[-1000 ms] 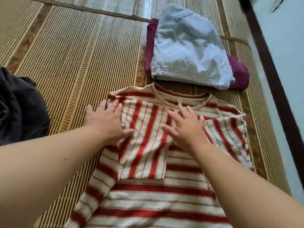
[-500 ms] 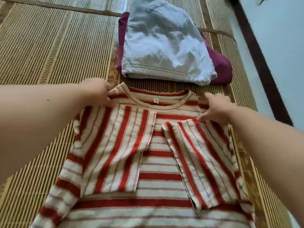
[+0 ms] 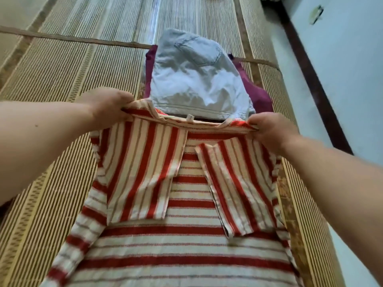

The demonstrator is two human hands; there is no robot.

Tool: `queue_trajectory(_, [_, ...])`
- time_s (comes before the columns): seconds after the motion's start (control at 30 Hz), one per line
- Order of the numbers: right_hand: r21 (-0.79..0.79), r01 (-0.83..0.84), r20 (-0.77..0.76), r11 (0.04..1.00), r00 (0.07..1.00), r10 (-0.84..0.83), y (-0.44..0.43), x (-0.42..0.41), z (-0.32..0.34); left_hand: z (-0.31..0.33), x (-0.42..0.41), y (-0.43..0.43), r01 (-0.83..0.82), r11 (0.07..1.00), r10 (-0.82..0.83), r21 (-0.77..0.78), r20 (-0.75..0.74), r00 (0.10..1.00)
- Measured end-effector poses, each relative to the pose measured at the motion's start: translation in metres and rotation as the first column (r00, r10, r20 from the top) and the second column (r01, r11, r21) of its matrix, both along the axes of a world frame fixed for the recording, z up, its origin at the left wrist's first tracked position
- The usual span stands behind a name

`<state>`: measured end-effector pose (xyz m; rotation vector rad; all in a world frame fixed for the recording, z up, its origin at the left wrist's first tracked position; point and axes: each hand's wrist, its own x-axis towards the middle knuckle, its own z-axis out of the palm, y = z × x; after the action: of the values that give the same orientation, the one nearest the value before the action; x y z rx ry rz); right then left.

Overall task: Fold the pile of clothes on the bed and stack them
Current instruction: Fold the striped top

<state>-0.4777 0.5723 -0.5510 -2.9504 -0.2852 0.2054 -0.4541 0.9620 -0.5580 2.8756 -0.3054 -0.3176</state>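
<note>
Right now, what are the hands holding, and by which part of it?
The striped shirt, by its top edge: the left hand grips one shoulder, the right hand the other.

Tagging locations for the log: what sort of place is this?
Probably a home bedroom: a woven mat covers the sleeping surface, a striped shirt is mid-fold before folded denim on a maroon garment, and a plain wall runs alongside.
</note>
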Motion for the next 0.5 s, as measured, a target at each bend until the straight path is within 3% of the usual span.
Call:
queue_trajectory(0.2, [-0.011, 0.062, 0.296, 0.998, 0.954, -0.056, 0.006, -0.006, 0.049, 0.060, 0.000, 0.006, 0.045, 0.992, -0.008, -0.121, 0.290, 0.957])
queue_trajectory(0.3, [-0.015, 0.047, 0.411, 0.999, 0.911, -0.037, 0.009, -0.034, 0.066, 0.079, -0.013, 0.010, 0.070, 0.995, -0.029, -0.075, 0.448, 0.894])
queue_trajectory(0.4, [0.004, -0.011, 0.438, 1.000, 0.899, 0.008, 0.015, -0.093, 0.068, 0.077, -0.057, 0.017, 0.231, 0.970, -0.170, -0.080, 0.459, 0.872])
queue_trajectory(0.5, [-0.030, -0.098, 0.368, 0.995, 0.924, 0.103, 0.018, -0.168, 0.056, 0.066, -0.125, 0.026, 0.478, 0.875, -0.409, -0.071, 0.418, 0.811])
